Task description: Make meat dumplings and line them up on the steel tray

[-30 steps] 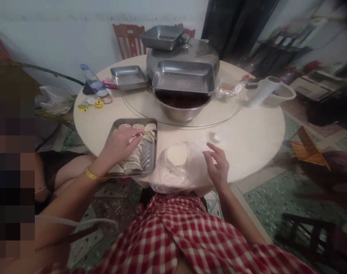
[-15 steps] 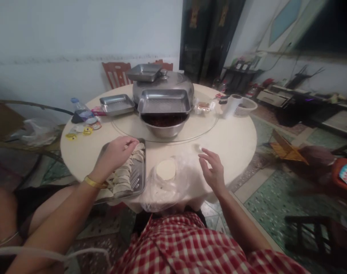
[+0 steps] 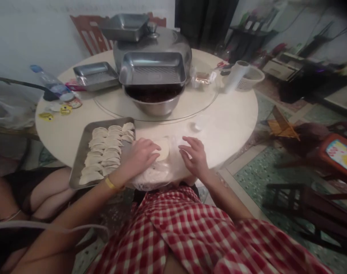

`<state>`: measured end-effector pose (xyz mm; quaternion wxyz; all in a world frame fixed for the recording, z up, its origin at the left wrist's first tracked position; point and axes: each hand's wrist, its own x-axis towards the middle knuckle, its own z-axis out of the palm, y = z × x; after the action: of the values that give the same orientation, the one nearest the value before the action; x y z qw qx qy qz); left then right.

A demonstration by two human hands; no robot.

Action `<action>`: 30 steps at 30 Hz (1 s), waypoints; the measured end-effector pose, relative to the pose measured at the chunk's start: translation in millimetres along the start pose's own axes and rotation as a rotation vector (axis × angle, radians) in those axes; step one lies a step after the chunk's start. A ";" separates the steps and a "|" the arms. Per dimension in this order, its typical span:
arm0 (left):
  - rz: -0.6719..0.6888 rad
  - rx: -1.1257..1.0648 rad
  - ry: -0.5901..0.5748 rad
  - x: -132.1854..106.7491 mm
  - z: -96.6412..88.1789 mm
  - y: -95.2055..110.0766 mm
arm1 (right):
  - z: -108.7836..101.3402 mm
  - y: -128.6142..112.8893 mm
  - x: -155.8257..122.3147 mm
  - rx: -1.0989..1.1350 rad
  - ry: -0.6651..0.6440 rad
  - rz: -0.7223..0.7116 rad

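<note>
My left hand [image 3: 142, 155] is at the left edge of a pale stack of round dumpling wrappers [image 3: 163, 147], its thumb and fingers apart and nothing seen in them. Under and around the stack lies a clear plastic bag [image 3: 156, 175]. Just right of the bag hovers my right hand [image 3: 194, 156], fingers spread and empty. Rows of folded dumplings [image 3: 102, 150] fill much of a metal tray [image 3: 81, 152] to the left; my left forearm covers its near right corner.
Behind the wrappers stands a steel bowl [image 3: 156, 108] of dark filling, with a metal tray [image 3: 153, 68] resting over it. A small white object [image 3: 198, 126], a plastic-wrap roll [image 3: 237, 76] and a basket [image 3: 252, 79] are to the right. A bottle [image 3: 49, 80] stands left. Another person's legs [image 3: 52, 190] are at lower left.
My left hand has moved from above the dumpling tray rightward to the wrappers. My right hand has come inward to the left, and the view has tilted down.
</note>
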<state>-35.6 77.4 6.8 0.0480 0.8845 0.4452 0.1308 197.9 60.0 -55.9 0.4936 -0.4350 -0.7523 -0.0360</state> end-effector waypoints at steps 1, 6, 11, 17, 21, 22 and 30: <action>0.002 0.003 -0.039 -1.3 8.1 3.8 | 5.8 -2.4 -1.4 -0.020 -0.033 -0.017; 0.001 0.068 -0.144 0.3 26.5 8.0 | 27.2 -9.7 -6.8 -0.089 -0.248 0.010; -0.036 0.089 -0.184 2.1 25.1 5.8 | 29.5 -11.0 -7.4 -0.046 -0.339 0.071; -0.072 0.007 -0.235 6.9 18.9 2.8 | 28.3 -8.0 -9.2 -0.054 -0.315 0.057; -0.069 0.008 -0.263 9.1 14.9 4.5 | 29.3 -6.8 -10.5 -0.053 -0.281 0.027; -0.061 0.024 -0.256 9.0 14.6 5.6 | 29.3 -7.0 -10.5 -0.049 -0.283 0.030; -0.083 0.060 -0.185 7.9 14.9 7.0 | 34.2 -14.1 -3.2 0.060 -0.374 0.050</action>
<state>-21.6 80.0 -4.7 0.0678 0.8747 0.4788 0.0329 164.3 65.9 -70.5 0.3586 -0.4378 -0.8205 0.0803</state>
